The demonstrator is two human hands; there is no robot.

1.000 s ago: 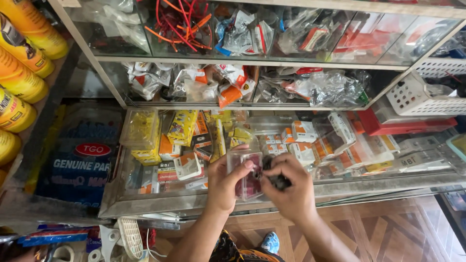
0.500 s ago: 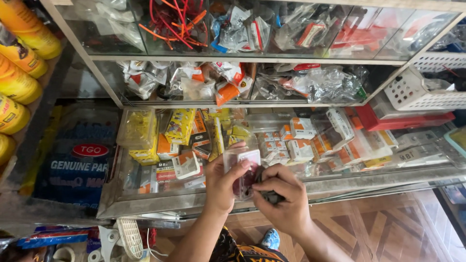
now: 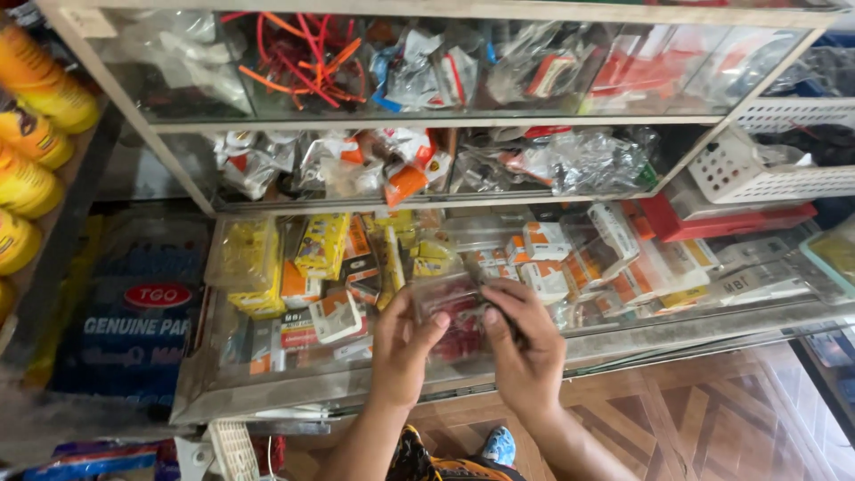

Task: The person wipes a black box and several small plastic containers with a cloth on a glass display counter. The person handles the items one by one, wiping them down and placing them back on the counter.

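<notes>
My left hand [image 3: 401,352] and my right hand [image 3: 525,343] hold a small clear plastic packet [image 3: 454,312] with red parts inside, one hand on each side. The packet is over the bottom shelf of a glass display case [image 3: 356,383]. My right hand also seems to pinch a dark object against the packet; I cannot make it out. Just behind my hands lie yellow, orange and white small boxes [image 3: 329,258] on that shelf.
Above are two more glass shelves with bagged parts [image 3: 570,160] and red and orange cables [image 3: 294,53]. Yellow bottles [image 3: 36,151] line the left. White baskets [image 3: 766,169] stand right. A blue printed bag [image 3: 134,330] is at the left, a patterned wood floor [image 3: 712,428] below.
The packet has turned in my hands from upright to flatter and slightly lower. My hands stay together at the shelf front. The camera has shifted a little.
</notes>
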